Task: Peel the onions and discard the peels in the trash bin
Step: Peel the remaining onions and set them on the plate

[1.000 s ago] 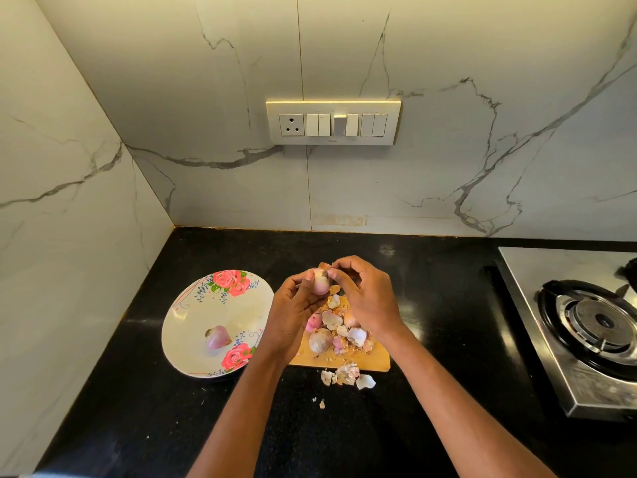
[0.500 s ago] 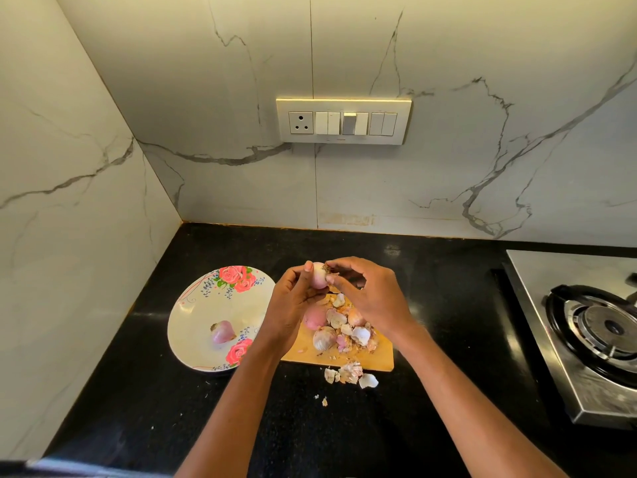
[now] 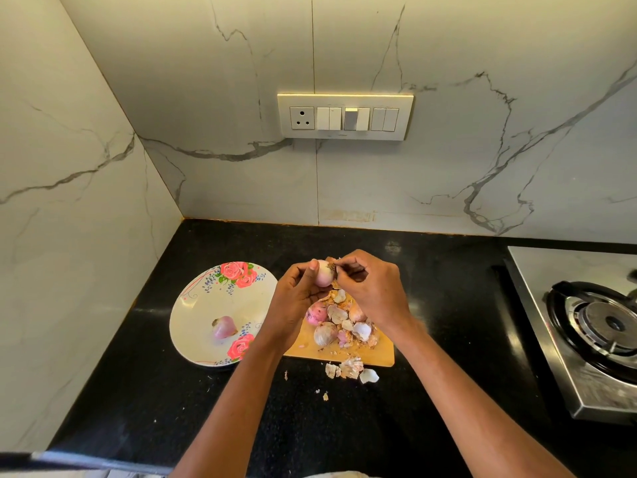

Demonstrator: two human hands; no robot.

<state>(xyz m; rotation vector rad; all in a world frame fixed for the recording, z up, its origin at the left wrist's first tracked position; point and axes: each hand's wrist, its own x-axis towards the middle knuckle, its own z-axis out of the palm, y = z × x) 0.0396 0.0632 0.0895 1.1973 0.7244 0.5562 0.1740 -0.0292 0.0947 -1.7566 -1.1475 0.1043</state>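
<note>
A big black counter (image 3: pixel 172 391) fills the corner under the marble wall, and a steel stove (image 3: pixel 593 326) sits at its right side. On the counter lies a flowered plate (image 3: pixel 200 305), and one peeled onion (image 3: pixel 224 328) rests in it. Just beside the plate is a wooden cutting board (image 3: pixel 379 355). A pile of peels (image 3: pixel 348 320) lies on the board, mixed with a few onions that still wear their skin (image 3: pixel 325 333). Some more loose peels (image 3: pixel 350 369) have spilled onto the counter just past the board's near edge. No trash bin can be seen. Above the far end of the board, the left hand (image 3: pixel 293 298) is wrapped around a small onion (image 3: pixel 324 273), with the fingers curled behind it and the thumb on its front. The onion pokes up out of this hand, and its rough, dark end points to the right. The right hand (image 3: pixel 374 288) is right next to it, on the onion's right side. Its fingertips (image 3: pixel 339 265) pinch at that rough end, where a bit of dry skin sticks out. So the right hand is the one to pull, likely away to the right, while the left hand holds the onion steady. Most of this onion already looks smooth and pale pink.
</note>
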